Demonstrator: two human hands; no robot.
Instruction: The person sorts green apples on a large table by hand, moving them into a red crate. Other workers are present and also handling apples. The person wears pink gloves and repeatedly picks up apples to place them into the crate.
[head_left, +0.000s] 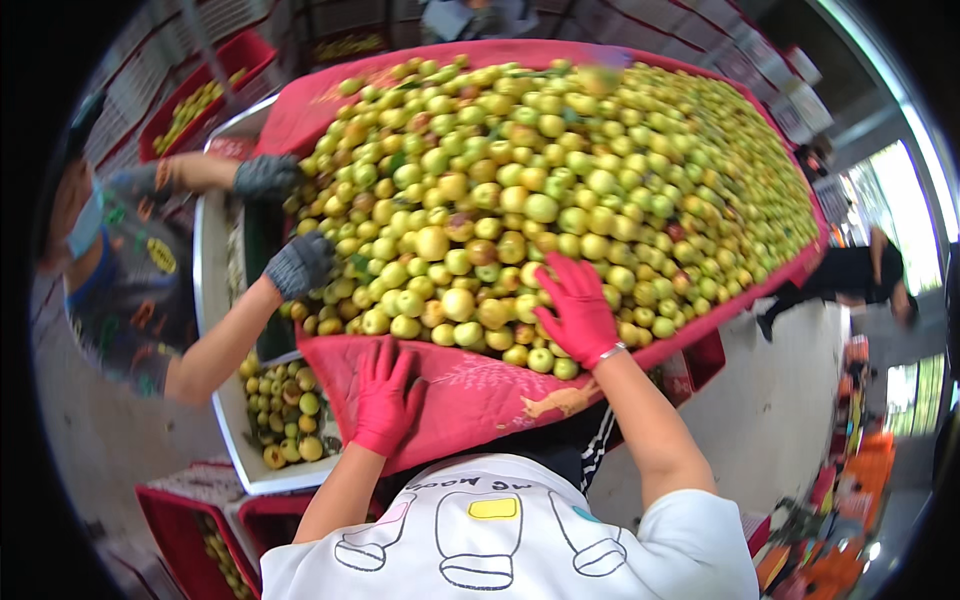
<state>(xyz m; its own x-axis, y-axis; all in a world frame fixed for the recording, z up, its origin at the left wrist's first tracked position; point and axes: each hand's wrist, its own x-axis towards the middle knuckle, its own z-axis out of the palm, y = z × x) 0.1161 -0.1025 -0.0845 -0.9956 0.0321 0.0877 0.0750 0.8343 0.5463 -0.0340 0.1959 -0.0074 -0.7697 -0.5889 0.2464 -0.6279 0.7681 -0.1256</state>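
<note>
A broad heap of small round yellow-green fruit (480, 202), some blushed red-brown, fills the sorting table before me. My left hand (385, 401), in a red glove, lies flat with spread fingers on the red patterned cloth (480, 382) along the near edge. My right hand (577, 307), gloved the same way, rests palm down on the near side of the heap. Its fingers are apart, and no fruit shows in its grasp. The palm's underside is hidden.
A co-worker's grey-gloved hand (300, 264) touches the heap's left end, the other grey-gloved hand (268, 178) beyond it. A white-rimmed tray (259, 469) holds fruit at left. Red crates (180, 532) stand below it. Another person (855, 274) is at far right.
</note>
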